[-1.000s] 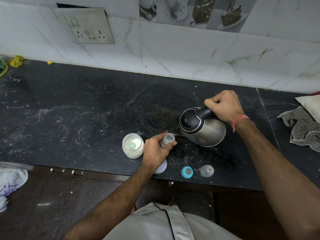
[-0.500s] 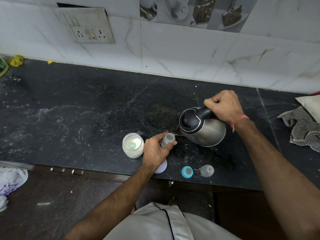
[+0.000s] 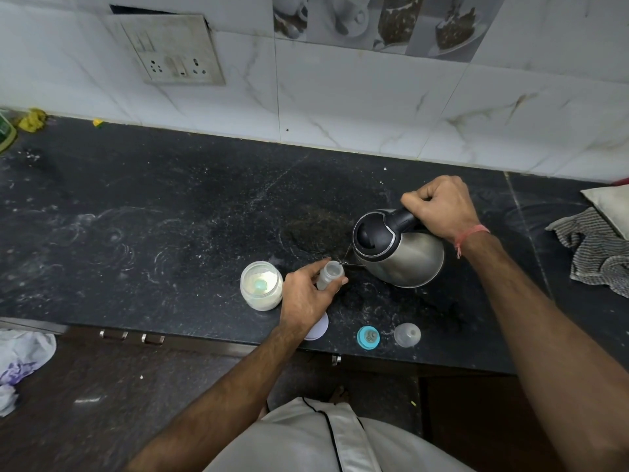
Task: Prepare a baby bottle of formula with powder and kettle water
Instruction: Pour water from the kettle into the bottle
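Note:
My left hand point(image 3: 304, 296) grips a small clear baby bottle point(image 3: 329, 273) standing open-mouthed on the black counter point(image 3: 153, 216). My right hand point(image 3: 440, 207) grips the black handle of a steel kettle point(image 3: 403, 257), tilted with its spout at the bottle's mouth. An open jar of white powder point(image 3: 261, 285) with a pale green scoop inside stands just left of my left hand. Near the front edge lie the blue bottle collar with its teat point(image 3: 368, 337) and a clear dome cap point(image 3: 407, 334). A white lid point(image 3: 319, 330) lies partly hidden under my left wrist.
A striped cloth point(image 3: 594, 250) lies bunched at the counter's right end, beside a pale cushion-like thing point(image 3: 609, 202). A wall socket plate point(image 3: 173, 51) sits on the tiled backsplash. Yellow scraps point(image 3: 32, 119) lie at the far left. The counter's front edge runs just below the collar and cap.

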